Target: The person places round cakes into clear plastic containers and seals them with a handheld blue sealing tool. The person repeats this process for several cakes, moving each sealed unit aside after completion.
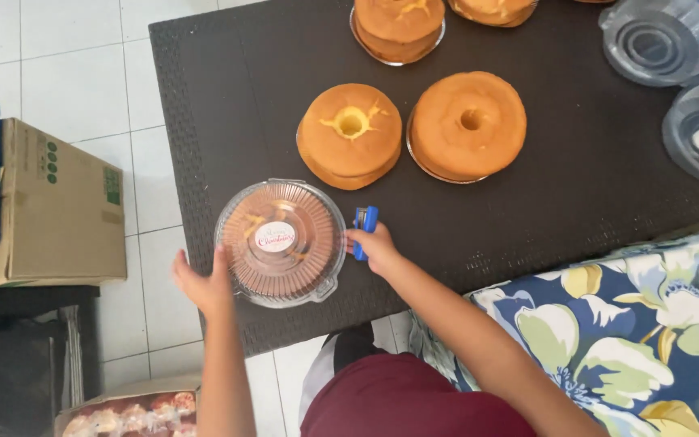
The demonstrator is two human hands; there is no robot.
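- Right hand (376, 247), at the near edge of the dark woven table (576, 186), is clenched around a small blue stapler (364, 226); the stapler's long axis runs roughly from the near edge toward the far edge, and its working end sits just beside the right rim of the container.
- Left hand (204, 283) is spread flat, fingers released, pressed against the left rim of the clear round plastic cake container (281, 241), grasping nothing but steadying it from that side.
- That container, with a ribbed domed lid, a round white sticker on top and a golden cake inside, lies between the two hands near the table's near-left corner; the right hand is the nearer one to its small tab on the right rim.
- Beyond the container, toward the middle of the table, sit two uncovered golden ring cakes: one (349, 133) just behind the container, and a second (468, 125) to its right, the two close together, seemingly just apart.
- Farther still, at the far edge, two more cakes (398, 24) are partly cut off by the frame.
- Empty clear plastic lids (661, 40) rest near the far-right corner.
- A brown cardboard box (62, 210) stands on the white tiled floor off the table's left edge, well apart from both hands.
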